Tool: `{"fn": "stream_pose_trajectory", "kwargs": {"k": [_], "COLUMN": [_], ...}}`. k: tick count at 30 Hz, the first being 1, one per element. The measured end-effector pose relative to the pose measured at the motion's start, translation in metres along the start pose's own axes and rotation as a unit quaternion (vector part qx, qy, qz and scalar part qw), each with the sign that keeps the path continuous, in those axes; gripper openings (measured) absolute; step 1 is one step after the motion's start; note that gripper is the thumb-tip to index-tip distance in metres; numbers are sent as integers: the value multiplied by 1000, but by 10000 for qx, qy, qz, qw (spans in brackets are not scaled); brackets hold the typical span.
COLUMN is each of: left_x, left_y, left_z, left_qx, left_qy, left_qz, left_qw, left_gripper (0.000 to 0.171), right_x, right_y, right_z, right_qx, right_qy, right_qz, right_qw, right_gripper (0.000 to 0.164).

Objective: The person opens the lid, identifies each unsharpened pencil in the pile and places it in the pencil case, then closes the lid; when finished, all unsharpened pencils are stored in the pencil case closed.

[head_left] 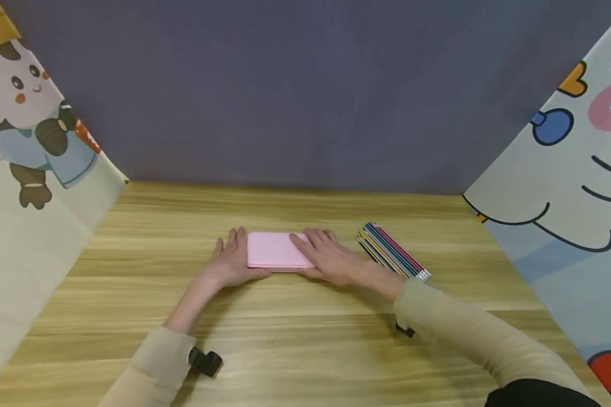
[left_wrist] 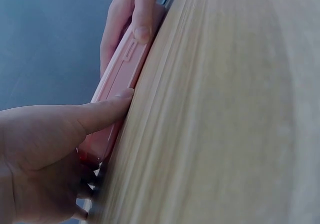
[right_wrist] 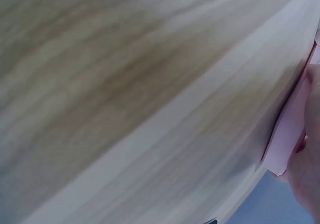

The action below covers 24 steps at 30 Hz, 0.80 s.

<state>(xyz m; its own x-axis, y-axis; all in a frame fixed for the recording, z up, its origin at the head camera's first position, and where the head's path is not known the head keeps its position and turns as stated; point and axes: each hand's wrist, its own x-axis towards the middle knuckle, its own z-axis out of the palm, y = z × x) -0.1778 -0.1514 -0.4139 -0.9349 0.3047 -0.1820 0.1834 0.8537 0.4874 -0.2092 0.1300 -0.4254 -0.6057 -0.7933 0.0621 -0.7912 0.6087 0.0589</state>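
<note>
A closed pink pencil case point(head_left: 270, 249) lies flat on the wooden table, long side toward me, held between both hands. My left hand point(head_left: 231, 263) holds its left end, fingers along the short side and thumb on the front face. Over the right end, my right hand point(head_left: 333, 261) grips with one finger across the lid and the thumb at the front edge. A moulded clasp point(left_wrist: 131, 50) shows on the front face in the left wrist view, close to the right thumb. The right wrist view catches only the case's end point(right_wrist: 290, 129) beside the right hand.
Several striped pencils point(head_left: 394, 251) with white ends lie side by side to the right of the case, partly behind the right forearm. A dark grey panel point(head_left: 295, 102) rises at the table's back edge. Cartoon-printed panels point(head_left: 565, 169) flank both sides.
</note>
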Motion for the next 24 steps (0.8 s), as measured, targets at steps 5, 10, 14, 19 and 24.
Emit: {"fn": "stream_pose_trajectory", "kwargs": {"k": [5, 10, 14, 19, 24], "left_x": [1, 3, 6, 7, 6], "left_y": [3, 3, -1, -1, 4], "left_z": [0, 0, 3, 5, 6], "left_qx": [11, 12, -28, 21, 184], "left_qy": [91, 104, 167, 192, 222], "left_qz": [-181, -240, -176, -246, -299], "left_qw": [9998, 9997, 9997, 9995, 9991], "left_gripper": [127, 128, 127, 128, 128], "right_x": [2, 3, 4, 3, 2], "right_y": [3, 4, 5, 3, 4], "right_z": [-4, -5, -4, -5, -8], "right_qx": [56, 106, 131, 222, 402], "right_qy": [-123, -198, -154, -165, -332], "right_qz": [-74, -44, -53, -61, -13], "right_qw": [9999, 9997, 9998, 9996, 9986], "right_gripper": [75, 76, 76, 75, 76]}}
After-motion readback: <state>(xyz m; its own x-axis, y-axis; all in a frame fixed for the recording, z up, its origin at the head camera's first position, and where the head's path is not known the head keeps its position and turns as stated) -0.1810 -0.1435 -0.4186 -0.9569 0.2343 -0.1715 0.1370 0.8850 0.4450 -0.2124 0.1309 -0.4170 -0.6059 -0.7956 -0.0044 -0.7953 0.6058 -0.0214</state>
